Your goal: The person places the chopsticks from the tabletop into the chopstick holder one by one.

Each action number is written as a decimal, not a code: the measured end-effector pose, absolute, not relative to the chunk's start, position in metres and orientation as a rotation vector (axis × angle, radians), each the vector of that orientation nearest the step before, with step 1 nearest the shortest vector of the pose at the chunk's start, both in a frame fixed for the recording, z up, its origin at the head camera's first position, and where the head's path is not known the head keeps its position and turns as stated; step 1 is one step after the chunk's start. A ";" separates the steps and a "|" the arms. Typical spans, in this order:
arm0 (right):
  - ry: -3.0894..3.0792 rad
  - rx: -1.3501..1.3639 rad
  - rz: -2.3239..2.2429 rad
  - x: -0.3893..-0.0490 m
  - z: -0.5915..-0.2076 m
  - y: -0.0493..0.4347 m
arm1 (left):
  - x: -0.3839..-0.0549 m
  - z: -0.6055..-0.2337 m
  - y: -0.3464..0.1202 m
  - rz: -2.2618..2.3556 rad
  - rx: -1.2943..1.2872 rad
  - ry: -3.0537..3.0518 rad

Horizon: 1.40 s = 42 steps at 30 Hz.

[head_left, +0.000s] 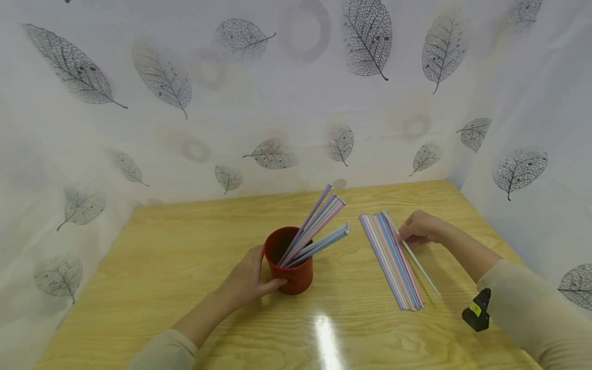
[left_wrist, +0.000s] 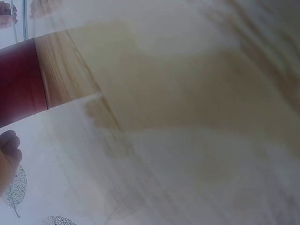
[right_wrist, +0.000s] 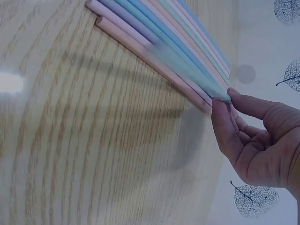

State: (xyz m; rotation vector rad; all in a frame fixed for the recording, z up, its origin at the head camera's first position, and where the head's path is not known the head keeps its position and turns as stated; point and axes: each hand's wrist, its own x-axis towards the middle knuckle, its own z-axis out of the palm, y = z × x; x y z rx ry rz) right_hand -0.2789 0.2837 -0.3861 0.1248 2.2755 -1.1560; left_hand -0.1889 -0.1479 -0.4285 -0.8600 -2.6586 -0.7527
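At the left, we see a pale sleeve (head_left: 162,352) leading to the left hand (head_left: 245,277), which holds the red cup (head_left: 296,282) from its left side, thumb across the front and the other fingers along the side, partly hidden behind it. The cup stands upright on the wooden table (head_left: 185,241), and the bundle of sticks (head_left: 319,221) in it leans to the right, violet, pink and grey-green ones higher, blue ones lower. Right of the cup, we find the row of sticks (head_left: 390,267) lying flat on the wood, side by side, slanting from far left to near right, in pink, violet, blue and pale green. Along the row's right edge runs a pale green stick (head_left: 423,270), its near end swung away from the others; we cannot tell whether that end touches the wood. The right hand (head_left: 423,228) pinches this stick between thumb and fingertip, the gap narrow. Farther right, we see a black device (head_left: 477,311) at the right sleeve (head_left: 532,308), then a leaf-printed cloth (head_left: 564,216).
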 end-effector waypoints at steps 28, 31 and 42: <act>2.143 0.093 -1.521 -0.293 -0.363 0.254 | -0.190 -0.428 -0.147 -0.739 -0.855 -2.671; 2.143 0.078 -1.594 -0.294 -0.361 0.247 | -0.190 -0.429 -0.147 -0.732 -0.857 -2.667; 2.119 0.138 -1.851 -0.298 -0.354 0.230 | -0.191 -0.429 -0.148 -0.683 -0.895 -2.612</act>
